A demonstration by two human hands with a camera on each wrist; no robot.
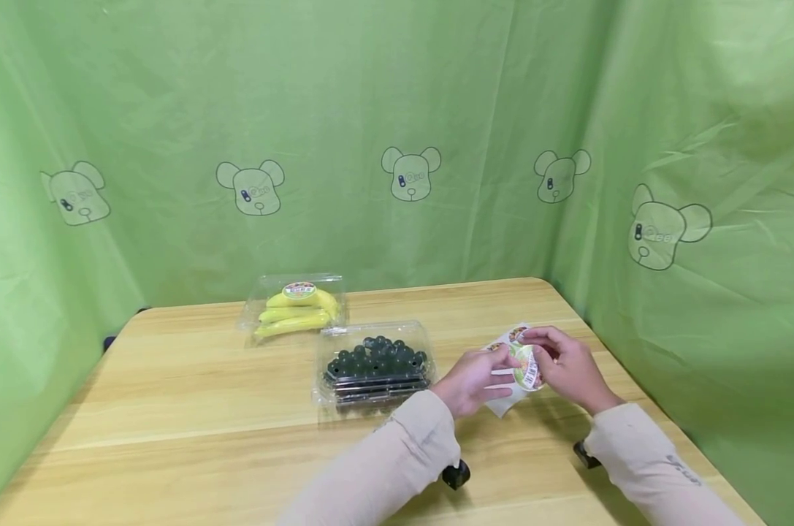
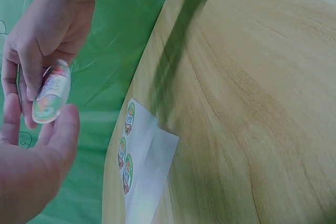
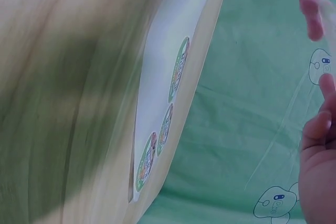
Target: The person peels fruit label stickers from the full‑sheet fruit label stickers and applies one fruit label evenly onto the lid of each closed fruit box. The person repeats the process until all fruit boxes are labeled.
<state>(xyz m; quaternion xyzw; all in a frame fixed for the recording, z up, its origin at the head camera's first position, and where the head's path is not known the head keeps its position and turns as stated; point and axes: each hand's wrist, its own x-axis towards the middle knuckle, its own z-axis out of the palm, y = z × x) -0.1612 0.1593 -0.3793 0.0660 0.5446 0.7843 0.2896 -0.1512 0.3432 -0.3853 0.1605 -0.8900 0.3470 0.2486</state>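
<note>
Over the right side of the table, my right hand (image 1: 573,371) pinches a round fruit-print sticker (image 1: 528,369) between thumb and fingers. My left hand (image 1: 473,381) is held up beside it, fingers loosely extended; in the left wrist view its fingertips (image 2: 68,116) come close to the sticker's lower edge, and I cannot tell whether they touch. Below both hands a white sheet of stickers (image 2: 149,169) lies on the table, with several round labels left on it. To the left of my left hand sits a clear plastic box of dark grapes (image 1: 375,365), its lid closed.
Farther back on the left, another clear box (image 1: 334,279) holds yellow bananas (image 1: 294,321) and bears a round label (image 1: 299,291) on top. The wooden table (image 1: 193,409) meets green curtains (image 1: 331,95) at the back and sides.
</note>
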